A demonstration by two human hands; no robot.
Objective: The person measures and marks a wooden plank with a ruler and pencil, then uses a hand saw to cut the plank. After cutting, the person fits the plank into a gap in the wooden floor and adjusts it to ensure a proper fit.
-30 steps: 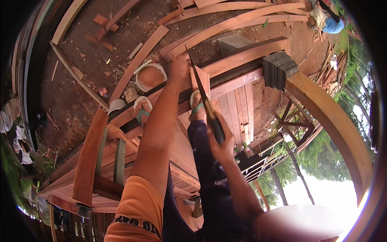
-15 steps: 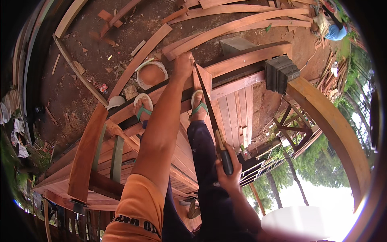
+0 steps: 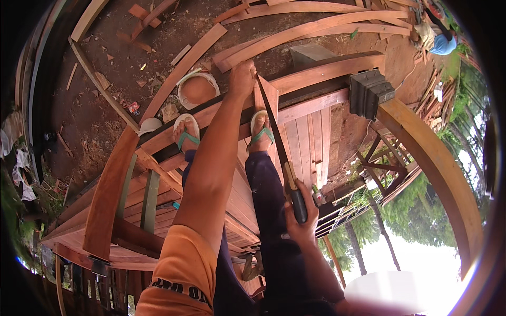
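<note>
My right hand (image 3: 302, 213) is wrapped round the dark handle of a handsaw (image 3: 278, 142). Its long narrow blade runs away from me, its far end lying along a reddish wooden plank (image 3: 268, 94). At the plank's far end my left hand (image 3: 243, 78) is closed on the wood, close beside the blade's tip; its fingertips are mostly hidden. My right foot (image 3: 260, 129), in a green-strapped sandal, presses on the near part of that plank. My left foot (image 3: 186, 131) stands on the beam to the left.
A curved beam (image 3: 321, 73) runs right to a dark moulded block (image 3: 370, 95). A white-rimmed bucket (image 3: 198, 91) stands beyond my left foot. Several curved timbers (image 3: 316, 30) lie on the dirt ground. A person in blue (image 3: 443, 45) is far off at upper right.
The saw and my right hand have shifted slightly forward along the plank. My left hand keeps its hold; the whole view has tilted a little.
</note>
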